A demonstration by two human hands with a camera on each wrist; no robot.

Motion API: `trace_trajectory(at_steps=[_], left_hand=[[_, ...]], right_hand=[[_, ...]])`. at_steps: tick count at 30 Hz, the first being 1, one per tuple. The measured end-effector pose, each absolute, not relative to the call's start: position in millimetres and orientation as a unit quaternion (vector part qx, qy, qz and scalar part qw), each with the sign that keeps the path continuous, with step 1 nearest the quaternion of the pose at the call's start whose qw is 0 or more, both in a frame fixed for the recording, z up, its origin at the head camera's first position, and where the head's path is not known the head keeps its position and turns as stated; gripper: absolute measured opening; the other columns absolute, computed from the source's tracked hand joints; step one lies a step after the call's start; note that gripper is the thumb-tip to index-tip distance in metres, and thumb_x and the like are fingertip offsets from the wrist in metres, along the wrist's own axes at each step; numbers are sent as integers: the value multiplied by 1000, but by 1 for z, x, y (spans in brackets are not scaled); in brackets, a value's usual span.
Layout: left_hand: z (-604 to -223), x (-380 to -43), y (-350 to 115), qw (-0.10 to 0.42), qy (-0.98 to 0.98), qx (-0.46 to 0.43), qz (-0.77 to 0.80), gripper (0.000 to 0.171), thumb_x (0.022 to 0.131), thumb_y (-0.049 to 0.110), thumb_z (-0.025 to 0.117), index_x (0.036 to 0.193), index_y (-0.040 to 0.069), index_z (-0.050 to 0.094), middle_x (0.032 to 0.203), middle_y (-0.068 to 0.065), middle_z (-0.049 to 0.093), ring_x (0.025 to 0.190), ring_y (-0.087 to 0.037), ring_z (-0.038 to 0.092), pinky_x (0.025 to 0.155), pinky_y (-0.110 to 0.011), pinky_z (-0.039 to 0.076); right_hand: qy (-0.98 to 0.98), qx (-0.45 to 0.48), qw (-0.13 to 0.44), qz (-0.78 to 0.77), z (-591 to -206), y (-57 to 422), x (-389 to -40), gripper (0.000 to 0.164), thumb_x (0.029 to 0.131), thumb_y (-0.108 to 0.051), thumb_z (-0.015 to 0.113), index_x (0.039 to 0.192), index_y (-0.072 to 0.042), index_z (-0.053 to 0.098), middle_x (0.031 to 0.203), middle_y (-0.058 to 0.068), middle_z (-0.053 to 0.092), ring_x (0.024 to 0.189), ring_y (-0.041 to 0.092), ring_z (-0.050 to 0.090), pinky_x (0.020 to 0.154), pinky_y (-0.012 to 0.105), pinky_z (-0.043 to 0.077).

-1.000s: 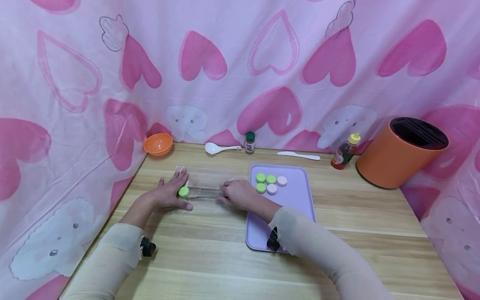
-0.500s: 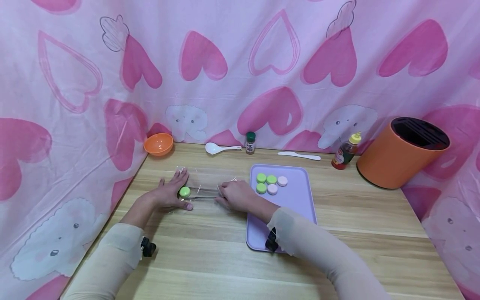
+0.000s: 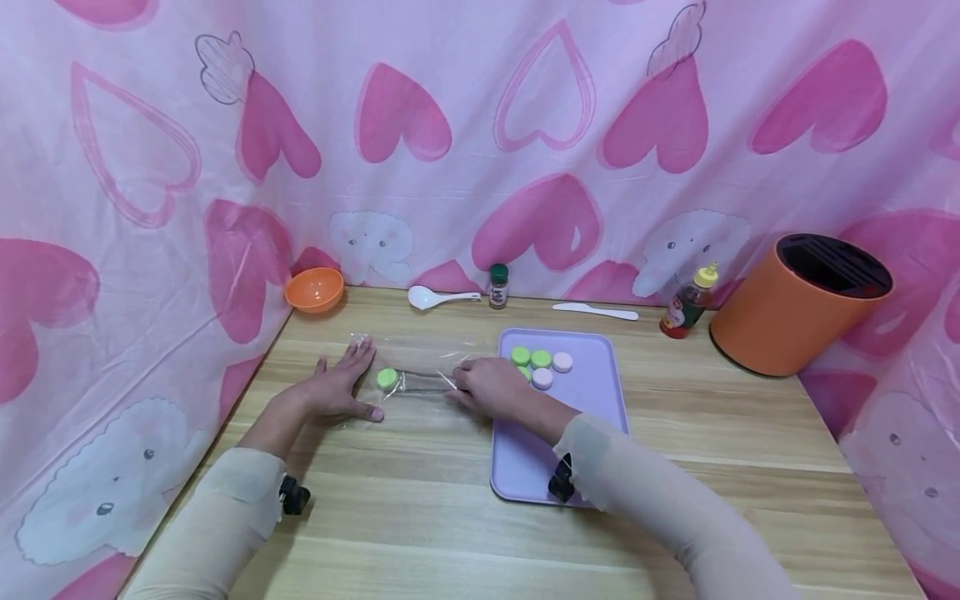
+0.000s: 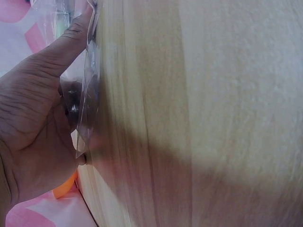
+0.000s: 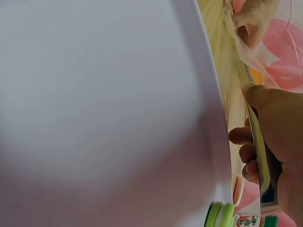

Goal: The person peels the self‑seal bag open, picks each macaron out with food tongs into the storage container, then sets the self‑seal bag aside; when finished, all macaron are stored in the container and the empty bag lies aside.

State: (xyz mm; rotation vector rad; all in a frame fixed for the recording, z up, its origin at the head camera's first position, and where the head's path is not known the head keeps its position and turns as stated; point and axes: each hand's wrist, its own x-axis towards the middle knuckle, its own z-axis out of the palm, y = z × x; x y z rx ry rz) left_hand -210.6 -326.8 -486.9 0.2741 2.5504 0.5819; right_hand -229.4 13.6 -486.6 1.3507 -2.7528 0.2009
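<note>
A clear plastic bag [image 3: 423,352] lies on the wooden table, a single green macaron [image 3: 387,379] inside its left end. My left hand [image 3: 337,387] rests spread on that end, thumb and fingers apart; in the left wrist view the film of the bag [image 4: 90,71] shows beside the thumb. From the right, my right hand [image 3: 491,387] grips what look like metal tongs [image 5: 259,146], whose two thin arms reach into the bag toward the macaron. Whether their tips touch it I cannot tell.
A purple tray [image 3: 592,400] with several green and pink macarons [image 3: 542,378] lies under my right forearm. Along the back stand an orange bowl [image 3: 315,290], white spoon [image 3: 442,297], seasoning jar [image 3: 498,287], white knife [image 3: 595,311], sauce bottle [image 3: 688,304] and orange knife block [image 3: 798,308].
The macaron in the bag has shifted a little to the right, away from my left palm. My right hand has moved slightly right with the tongs; the left hand keeps its place.
</note>
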Motion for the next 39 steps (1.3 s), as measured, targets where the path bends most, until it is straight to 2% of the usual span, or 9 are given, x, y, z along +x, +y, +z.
trace_trajectory(at_steps=[8,12,20,26,30,37,39], left_hand=[[-485,-210,-325,247,941,104,206,143,84,64,90,177,4,-1,186,-17,-13,172,-46,-17,128,-82,-16],[-486,-210,-325,247,941,105,206,144,84,65,90,177,4,-1,186,-18,-13,172,-46,-17,128,-82,-16],[-486,-209,-326,239,943,112,205,143,83,65,90,177,1,2,186,-20,-11,172,-48,-15,127,-84,-14],[-485,-209,-325,237,944,115,201,142,84,65,89,176,0,3,186,-21,-11,172,-48,-14,127,-85,-12],[-484,-208,-325,238,943,115,202,142,84,66,89,176,0,3,186,-21,-11,172,-48,-14,127,-85,-12],[-484,-208,-324,236,943,115,204,142,84,67,89,176,0,4,186,-22,-10,172,-49,-14,127,-85,-12],[-484,-207,-324,236,943,115,202,142,84,67,89,176,0,4,186,-22,-10,172,-49,-14,127,-86,-11]], right_hand=[[-902,425,43,63,-480,38,-230,37,108,-48,70,87,-18,70,90,-1,72,76,19,71,64,41,62],[-903,422,65,56,-480,53,-229,36,107,-49,71,88,-18,68,88,-2,70,75,19,71,61,40,61],[-904,413,85,64,-470,79,-224,35,106,-47,74,108,-13,80,94,0,75,81,22,75,65,45,64],[-908,403,98,55,-466,99,-221,33,103,-47,77,94,-15,75,84,-2,69,69,18,65,59,43,60],[-909,399,103,57,-465,112,-219,33,102,-45,80,93,-14,77,85,-1,73,70,17,67,61,40,61],[-914,391,91,63,-462,133,-213,32,102,-43,80,87,-17,71,79,-3,67,66,14,60,56,35,54],[-914,389,92,67,-462,139,-211,31,102,-42,81,89,-16,72,81,-2,69,67,14,61,56,35,55]])
